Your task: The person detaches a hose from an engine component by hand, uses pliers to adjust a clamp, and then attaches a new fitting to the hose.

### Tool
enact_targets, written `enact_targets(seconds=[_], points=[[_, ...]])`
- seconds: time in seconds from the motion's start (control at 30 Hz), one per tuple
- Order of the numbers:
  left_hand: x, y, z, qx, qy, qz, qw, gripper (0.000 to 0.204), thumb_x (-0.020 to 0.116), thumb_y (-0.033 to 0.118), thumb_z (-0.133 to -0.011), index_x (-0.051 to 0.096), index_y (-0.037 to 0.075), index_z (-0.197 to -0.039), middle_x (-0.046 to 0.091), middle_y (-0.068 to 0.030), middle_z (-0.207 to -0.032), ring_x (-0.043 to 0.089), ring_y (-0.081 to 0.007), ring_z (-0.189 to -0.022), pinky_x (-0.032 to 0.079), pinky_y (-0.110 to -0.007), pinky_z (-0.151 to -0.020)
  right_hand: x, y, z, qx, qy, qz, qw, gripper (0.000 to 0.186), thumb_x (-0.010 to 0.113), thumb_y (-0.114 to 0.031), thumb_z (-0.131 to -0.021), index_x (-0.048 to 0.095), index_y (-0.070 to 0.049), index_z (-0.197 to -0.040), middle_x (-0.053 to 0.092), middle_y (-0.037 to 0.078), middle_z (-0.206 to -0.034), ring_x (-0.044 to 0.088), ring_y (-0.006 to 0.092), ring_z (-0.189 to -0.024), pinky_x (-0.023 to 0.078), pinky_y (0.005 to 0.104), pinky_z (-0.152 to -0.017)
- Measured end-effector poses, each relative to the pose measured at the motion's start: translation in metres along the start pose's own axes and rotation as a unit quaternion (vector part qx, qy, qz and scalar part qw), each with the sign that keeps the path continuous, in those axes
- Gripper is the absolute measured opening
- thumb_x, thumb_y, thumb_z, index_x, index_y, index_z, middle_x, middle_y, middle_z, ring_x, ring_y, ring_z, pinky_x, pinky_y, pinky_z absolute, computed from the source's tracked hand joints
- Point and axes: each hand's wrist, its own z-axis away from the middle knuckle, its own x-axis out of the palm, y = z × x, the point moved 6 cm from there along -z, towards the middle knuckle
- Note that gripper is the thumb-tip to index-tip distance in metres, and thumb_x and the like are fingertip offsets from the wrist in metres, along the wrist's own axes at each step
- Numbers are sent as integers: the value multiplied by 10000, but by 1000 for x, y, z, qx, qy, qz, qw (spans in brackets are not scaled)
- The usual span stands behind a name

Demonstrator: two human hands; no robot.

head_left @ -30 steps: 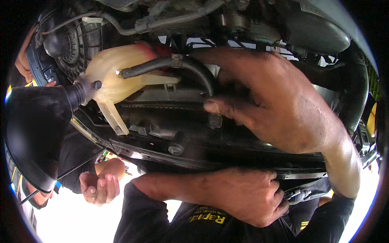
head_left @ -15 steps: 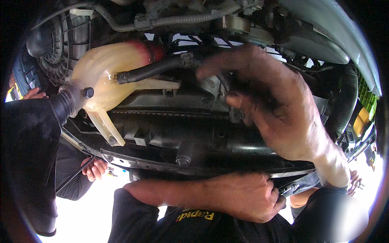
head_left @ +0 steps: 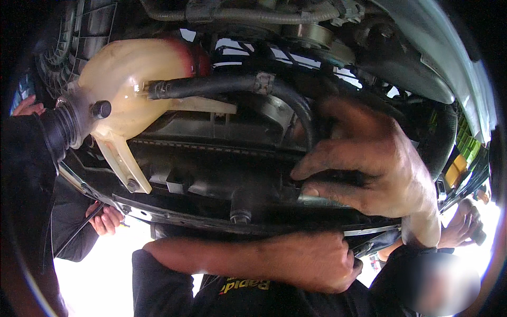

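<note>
My right hand (head_left: 369,158) reaches into the engine bay from the right. Its fingers are curled round the bent part of a black hose (head_left: 310,124), one finger behind it, the index finger and thumb in front. The hose runs left to a spout on a cream plastic reservoir (head_left: 124,79). A metal clamp (head_left: 264,83) grips it midway. My left forearm lies across the front of my dark shirt (head_left: 232,301). The closed left hand (head_left: 327,264) is beside the front edge; whatever it holds is hidden.
A dark crossmember (head_left: 211,185) with a short stub (head_left: 240,208) lies below the reservoir. Another person's hand (head_left: 108,219) holds a thin black rod at the left. Other people's hands (head_left: 30,105) (head_left: 465,222) show at both sides. A metal pulley (head_left: 306,36) sits at the back.
My right hand has moved down and right, uncovering more of the hose, whose bend now shows. My left hand stays closed near the front edge. The view has shifted slightly.
</note>
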Motion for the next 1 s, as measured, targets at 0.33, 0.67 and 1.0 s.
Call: enact_targets(seconds=[0.33, 0.67, 1.0], points=[[-5, 0, 2, 1, 15, -9, 1000, 207, 622, 98, -941, 683, -98, -918, 666, -111, -618, 706, -209, -571, 550, -373, -486, 4, 4, 0, 9, -19, -52, 998, 282, 874, -74, -703, 821, -94, -979, 713, 125, -999, 700, 259, -896, 543, 365, -758], [10, 5, 9, -18, 28, -27, 999, 150, 626, 129, -874, 654, 0, -805, 643, -40, -686, 663, -190, -632, 518, -365, -601, 8, 8, 0, 69, -13, -178, 982, 170, 719, -62, -917, 720, 11, -1070, 710, 129, -1031, 690, 166, -828, 552, 302, -739], [15, 6, 8, -14, 37, -64, 997, 161, 633, 163, -828, 662, 20, -758, 628, -55, -617, 641, -196, -561, 473, -349, -516, 21, 4, 1, 157, 64, -258, 951, 153, 713, -84, -965, 681, 19, -1073, 715, 97, -1015, 663, 113, -809, 546, 249, -717]])
